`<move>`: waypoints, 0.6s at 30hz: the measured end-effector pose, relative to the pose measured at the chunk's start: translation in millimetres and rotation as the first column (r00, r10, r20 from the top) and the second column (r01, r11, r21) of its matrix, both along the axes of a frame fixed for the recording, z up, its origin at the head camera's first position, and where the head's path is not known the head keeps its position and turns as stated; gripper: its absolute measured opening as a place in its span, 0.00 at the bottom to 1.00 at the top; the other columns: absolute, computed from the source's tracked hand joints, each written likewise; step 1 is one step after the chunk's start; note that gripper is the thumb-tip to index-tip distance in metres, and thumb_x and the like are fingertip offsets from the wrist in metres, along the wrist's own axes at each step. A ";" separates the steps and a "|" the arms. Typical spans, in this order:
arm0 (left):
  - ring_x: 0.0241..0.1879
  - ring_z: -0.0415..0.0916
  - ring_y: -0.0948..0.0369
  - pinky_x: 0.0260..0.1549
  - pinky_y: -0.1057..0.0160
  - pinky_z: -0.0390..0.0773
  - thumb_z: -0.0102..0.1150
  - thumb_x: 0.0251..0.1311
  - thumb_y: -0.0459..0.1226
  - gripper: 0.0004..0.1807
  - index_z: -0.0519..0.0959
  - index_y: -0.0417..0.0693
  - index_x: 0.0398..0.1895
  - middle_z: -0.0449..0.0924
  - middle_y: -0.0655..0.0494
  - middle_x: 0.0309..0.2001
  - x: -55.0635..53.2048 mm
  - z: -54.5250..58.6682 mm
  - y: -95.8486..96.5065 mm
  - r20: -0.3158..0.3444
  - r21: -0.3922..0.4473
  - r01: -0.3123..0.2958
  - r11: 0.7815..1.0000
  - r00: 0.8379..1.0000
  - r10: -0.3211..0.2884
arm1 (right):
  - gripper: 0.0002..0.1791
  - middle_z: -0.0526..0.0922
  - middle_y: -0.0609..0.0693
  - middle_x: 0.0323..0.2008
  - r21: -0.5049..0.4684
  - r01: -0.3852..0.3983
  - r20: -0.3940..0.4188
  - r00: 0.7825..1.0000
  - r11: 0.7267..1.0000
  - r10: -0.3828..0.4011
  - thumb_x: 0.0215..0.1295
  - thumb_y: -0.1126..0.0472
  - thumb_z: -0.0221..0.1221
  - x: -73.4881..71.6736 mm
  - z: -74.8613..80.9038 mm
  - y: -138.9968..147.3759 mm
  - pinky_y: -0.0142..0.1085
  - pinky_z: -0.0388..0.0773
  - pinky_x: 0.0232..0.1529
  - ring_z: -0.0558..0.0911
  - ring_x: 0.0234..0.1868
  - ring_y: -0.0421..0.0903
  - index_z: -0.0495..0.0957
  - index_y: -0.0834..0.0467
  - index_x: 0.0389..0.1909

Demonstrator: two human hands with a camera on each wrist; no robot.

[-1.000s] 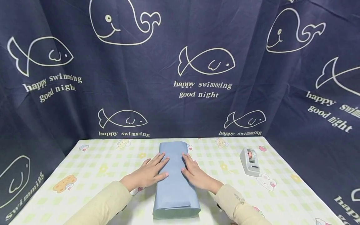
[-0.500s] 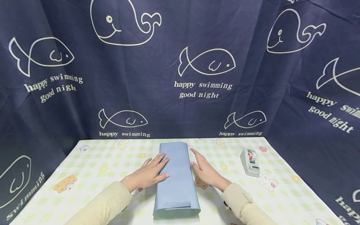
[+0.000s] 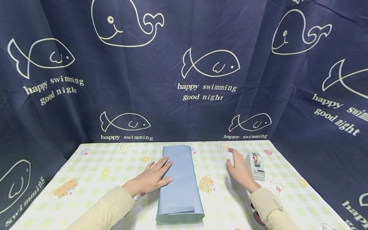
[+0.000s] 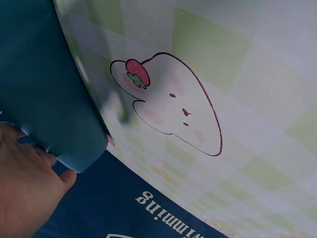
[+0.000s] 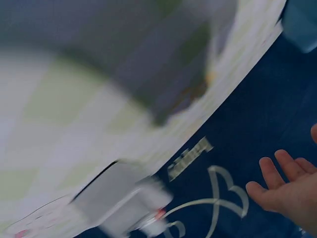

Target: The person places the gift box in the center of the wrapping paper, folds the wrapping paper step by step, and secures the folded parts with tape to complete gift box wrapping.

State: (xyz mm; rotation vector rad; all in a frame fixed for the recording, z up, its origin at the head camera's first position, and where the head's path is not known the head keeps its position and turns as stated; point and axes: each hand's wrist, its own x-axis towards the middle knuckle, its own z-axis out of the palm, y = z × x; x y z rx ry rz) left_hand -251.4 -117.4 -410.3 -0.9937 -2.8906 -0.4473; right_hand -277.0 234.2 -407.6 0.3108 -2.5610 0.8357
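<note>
Here's my desk (image 3: 95,164), green-and-white check all over, dotted with cartoon prints (image 3: 65,187)! Right down the middle, stretching away from me, lies the folded blue sheet (image 3: 180,185); over on my right, well apart, sits the grey tape dispenser (image 3: 257,174).

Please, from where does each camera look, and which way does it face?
Head: worn there, facing forward and down at table, blue sheet, curtain; left hand, right hand, sleeves show.
Left wrist: worn there, facing blue sheet, table, curtain; left hand lower left.
Right wrist: worn there, facing table, tape dispenser, curtain; right hand lower right.
Head and right wrist both show the tape dispenser.
</note>
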 end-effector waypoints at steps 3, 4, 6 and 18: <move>0.71 0.44 0.47 0.62 0.39 0.49 0.39 0.65 0.55 0.36 0.54 0.43 0.69 0.46 0.42 0.71 0.7 0.9 0.0 0.002 0.000 -0.001 1.000 1.000 0.001 | 0.24 0.72 0.69 0.53 -0.003 0.061 -0.041 0.997 0.998 -0.061 0.58 0.70 0.49 -1.1 -1.4 19.5 0.57 0.62 0.55 0.69 0.54 0.66 0.63 0.70 0.57; 0.71 0.44 0.47 0.62 0.39 0.49 0.39 0.65 0.55 0.36 0.54 0.43 0.69 0.46 0.42 0.71 0.8 1.0 0.0 0.003 0.000 -0.001 1.000 1.000 0.001 | 0.23 0.72 0.70 0.52 0.000 0.079 -0.049 0.996 0.997 -0.079 0.58 0.70 0.49 -1.0 -2.1 25.4 0.57 0.62 0.55 0.69 0.53 0.67 0.63 0.70 0.56; 0.71 0.44 0.47 0.62 0.39 0.48 0.39 0.65 0.55 0.36 0.54 0.43 0.69 0.46 0.42 0.71 1.2 1.4 0.0 0.007 0.000 -0.002 1.000 1.000 0.002 | 0.23 0.73 0.70 0.51 0.006 0.123 -0.056 0.991 0.992 -0.122 0.58 0.71 0.48 0.0 -3.3 36.4 0.58 0.61 0.54 0.68 0.53 0.67 0.63 0.71 0.56; 0.71 0.44 0.48 0.62 0.38 0.49 0.38 0.65 0.56 0.36 0.54 0.44 0.69 0.45 0.43 0.71 0.5 -1.3 0.4 0.007 -0.001 -0.001 1.000 1.000 0.001 | 0.22 0.73 0.70 0.45 0.046 0.359 -0.023 0.933 0.932 -0.358 0.56 0.68 0.50 10.3 -12.4 82.2 0.57 0.62 0.43 0.68 0.46 0.67 0.65 0.72 0.52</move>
